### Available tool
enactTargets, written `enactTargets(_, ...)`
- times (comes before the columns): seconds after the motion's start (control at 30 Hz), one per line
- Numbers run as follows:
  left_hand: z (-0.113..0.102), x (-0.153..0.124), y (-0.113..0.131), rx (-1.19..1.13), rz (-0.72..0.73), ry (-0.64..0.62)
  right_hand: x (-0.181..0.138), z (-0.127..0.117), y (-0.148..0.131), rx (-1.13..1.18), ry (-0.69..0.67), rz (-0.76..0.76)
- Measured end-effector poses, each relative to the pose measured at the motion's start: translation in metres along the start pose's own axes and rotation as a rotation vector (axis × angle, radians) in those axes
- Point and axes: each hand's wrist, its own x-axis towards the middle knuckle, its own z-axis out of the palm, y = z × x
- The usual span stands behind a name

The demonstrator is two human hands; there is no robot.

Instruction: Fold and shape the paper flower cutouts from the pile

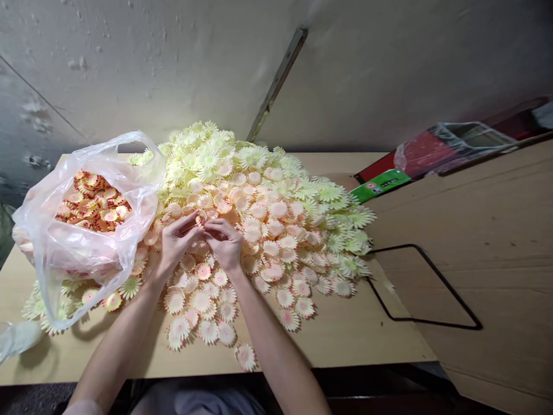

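I have both hands meeting over the middle of the table [345, 340], fingertips pinched together on one small flower piece [201, 223]: my left hand [177, 239] curls round it from one side and my right hand [224, 242] closes on it from the other, so the grip is fine and two-handed, as suits something thin and light. The piece sits just above the big heap of flower pieces [259, 219], which spreads from the far edge toward the near edge, pale green ones to the far and right side, pink-tipped ones nearer me. The open plastic bag [86, 242] lies at the left edge, mouth turned toward the heap, holding red-and-yellow pieces [93, 202] within easy reach.
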Motion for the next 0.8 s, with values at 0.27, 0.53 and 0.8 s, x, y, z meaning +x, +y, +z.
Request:
enactTargets(0.27, -0.006, 0.000, -0.004, -0.015, -0.051, -0.011, 0.003, -0.005, -0.009, 0.186, -0.166, 0.097)
enactTargets(0.53, -0.008, -0.004, -0.003, 0.078, 0.030, -0.093, 0.006, -0.005, -0.009, 0.294, -0.207, 0.242)
enactTargets(0.8, -0.009, -0.002, -0.005, 0.068, 0.067, -0.090, 0.008, -0.007, -0.009, 0.224, -0.207, 0.246)
